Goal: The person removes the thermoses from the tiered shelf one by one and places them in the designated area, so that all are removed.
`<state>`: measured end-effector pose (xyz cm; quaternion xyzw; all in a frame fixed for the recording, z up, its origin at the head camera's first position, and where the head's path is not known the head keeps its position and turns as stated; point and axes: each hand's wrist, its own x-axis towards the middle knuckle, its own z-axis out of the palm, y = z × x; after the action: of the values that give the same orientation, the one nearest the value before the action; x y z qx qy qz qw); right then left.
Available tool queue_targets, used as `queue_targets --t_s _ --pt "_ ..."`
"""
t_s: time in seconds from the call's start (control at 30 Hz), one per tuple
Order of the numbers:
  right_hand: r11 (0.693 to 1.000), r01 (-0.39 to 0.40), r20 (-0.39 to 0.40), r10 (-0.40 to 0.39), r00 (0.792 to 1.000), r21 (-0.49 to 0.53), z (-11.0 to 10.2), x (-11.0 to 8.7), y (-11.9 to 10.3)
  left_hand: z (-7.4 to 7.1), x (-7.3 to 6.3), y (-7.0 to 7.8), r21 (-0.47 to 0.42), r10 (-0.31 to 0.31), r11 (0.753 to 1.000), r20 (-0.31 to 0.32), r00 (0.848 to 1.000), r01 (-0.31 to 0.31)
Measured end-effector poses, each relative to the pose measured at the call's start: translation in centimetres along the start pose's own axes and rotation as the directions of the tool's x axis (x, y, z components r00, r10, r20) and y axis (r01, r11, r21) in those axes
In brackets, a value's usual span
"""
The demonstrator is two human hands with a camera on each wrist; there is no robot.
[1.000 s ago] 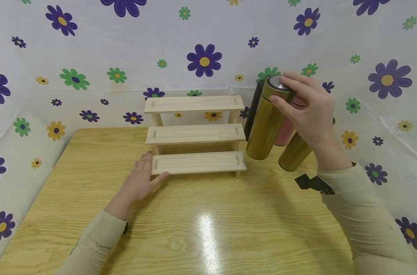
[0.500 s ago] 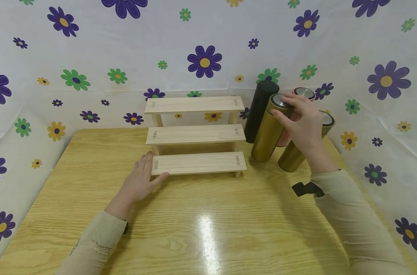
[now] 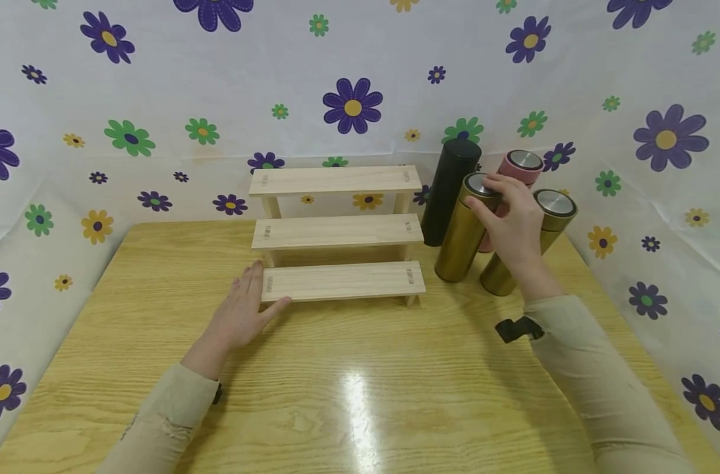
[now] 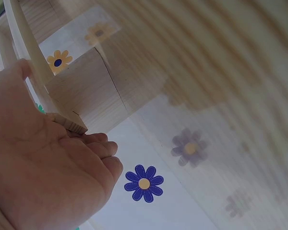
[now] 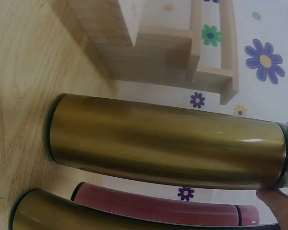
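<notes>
In the head view a light wooden three-tier stand [image 3: 342,282] is on the table. My left hand [image 3: 236,318] rests at the left end of its lowest step, fingers along the side and thumb at the front edge. On the right, my right hand [image 3: 514,220] holds a gold thermos flask [image 3: 463,237] by its silver-topped lid, thumb and fingers on opposite sides. The flask stands upright, its base at the tabletop in the right wrist view. Around it are a black flask [image 3: 451,191], a pink flask [image 3: 521,168] and a second gold flask [image 3: 554,220], partly hidden by my right hand.
The wood-grain table [image 3: 336,395] ends at a white cloth backdrop [image 3: 217,79] with printed flowers, which also rises along both sides. The held flask stands just right of the stand, close in front of the black flask.
My right hand has lowered the gold flask to the table and shifted it slightly right and nearer. The black and pink flasks show more now. The left hand has not moved.
</notes>
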<state>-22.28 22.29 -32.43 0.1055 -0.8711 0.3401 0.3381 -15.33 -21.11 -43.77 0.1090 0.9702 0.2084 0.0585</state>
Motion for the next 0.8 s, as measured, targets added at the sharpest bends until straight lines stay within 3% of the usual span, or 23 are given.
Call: queue_targets --t_s 0.8 --pt "1.000 -0.002 -0.012 0.002 1.000 -0.029 0.09 -0.11 -0.11 -0.07 0.26 -0.03 0.004 0.008 1.000 0.003 1.000 -0.008"
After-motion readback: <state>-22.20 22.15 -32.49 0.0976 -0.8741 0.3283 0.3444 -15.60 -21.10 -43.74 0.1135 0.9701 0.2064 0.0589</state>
